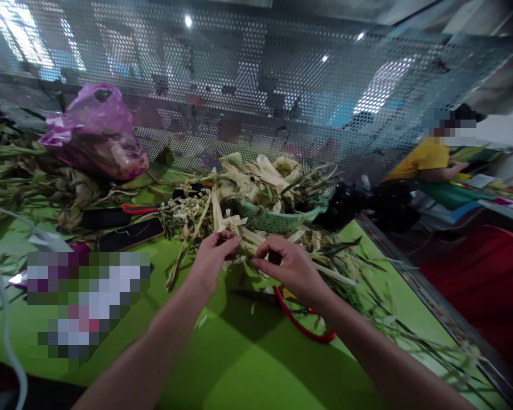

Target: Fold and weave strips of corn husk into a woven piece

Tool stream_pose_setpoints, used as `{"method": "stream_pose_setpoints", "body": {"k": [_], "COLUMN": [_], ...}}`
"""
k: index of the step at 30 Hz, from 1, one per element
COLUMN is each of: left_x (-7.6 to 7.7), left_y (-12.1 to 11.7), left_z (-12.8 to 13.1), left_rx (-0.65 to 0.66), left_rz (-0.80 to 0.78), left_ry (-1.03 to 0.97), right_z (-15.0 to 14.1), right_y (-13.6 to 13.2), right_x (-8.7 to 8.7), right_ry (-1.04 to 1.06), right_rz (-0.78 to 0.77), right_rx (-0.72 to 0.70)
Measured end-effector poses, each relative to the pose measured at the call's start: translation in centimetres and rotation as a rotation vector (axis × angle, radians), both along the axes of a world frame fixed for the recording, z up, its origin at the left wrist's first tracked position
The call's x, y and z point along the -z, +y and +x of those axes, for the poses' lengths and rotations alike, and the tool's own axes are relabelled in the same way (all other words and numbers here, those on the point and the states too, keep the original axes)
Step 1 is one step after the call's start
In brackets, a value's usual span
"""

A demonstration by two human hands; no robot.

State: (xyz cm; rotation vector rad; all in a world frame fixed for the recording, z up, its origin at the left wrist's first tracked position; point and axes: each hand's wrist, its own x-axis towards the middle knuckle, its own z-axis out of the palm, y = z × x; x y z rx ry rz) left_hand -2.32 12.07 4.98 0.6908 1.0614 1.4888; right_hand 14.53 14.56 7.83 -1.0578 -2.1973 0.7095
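Note:
Over the middle of the green table, my left hand (pixel 216 256) pinches a small folded piece of pale dried corn husk (pixel 235 221) with thumb and fingers. Just to its right, my right hand (pixel 284 262) has thumb and forefinger pressed together; what is between them is too small to make out. Behind both hands stands a light green plastic basket (pixel 273 219) heaped with dried husks (pixel 265 176). Loose strips and green leaves lie around it. Below my right hand rest scissors with red handles (pixel 305 330), partly hidden by my wrist.
A purple plastic bag (pixel 96 136) sits on husks at the back left. Nearby lie a phone (pixel 130 234) and a red-edged tool (pixel 141 209). A white cable (pixel 4 319) runs along the left. Behind is a perforated metal screen (pixel 239 85); a person in yellow (pixel 431 156) sits far right.

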Motion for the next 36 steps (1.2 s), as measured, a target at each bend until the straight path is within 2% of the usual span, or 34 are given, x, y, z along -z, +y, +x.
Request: {"method": "stream_pose_setpoints", "body": {"k": [3, 10, 16, 31, 36], "left_x": [0.07, 0.42, 0.44, 0.7, 0.92], "left_y": [0.0, 0.07, 0.11, 0.1, 0.23], "left_z": [0.08, -0.06, 0.04, 0.2, 0.16], "left_rx": [0.008, 0.019, 0.025, 0.076, 0.084], "left_rz": [-0.01, 0.009, 0.011, 0.019, 0.019], "left_ry": [0.007, 0.026, 0.023, 0.094, 0.056], "right_z": [0.03, 0.24, -0.11, -0.1, 0.07], "right_y": [0.16, 0.39, 0.24, 0.44, 0.29], "right_x": [0.33, 0.42, 0.74, 1.0, 0.64], "right_ry": [-0.001, 0.078, 0.055, 0.126, 0.136], "right_rz": [0.011, -0.093, -0.136, -0.053, -0.076], "right_rx": [0.022, 0.047, -0.012, 0.122, 0.071]}}
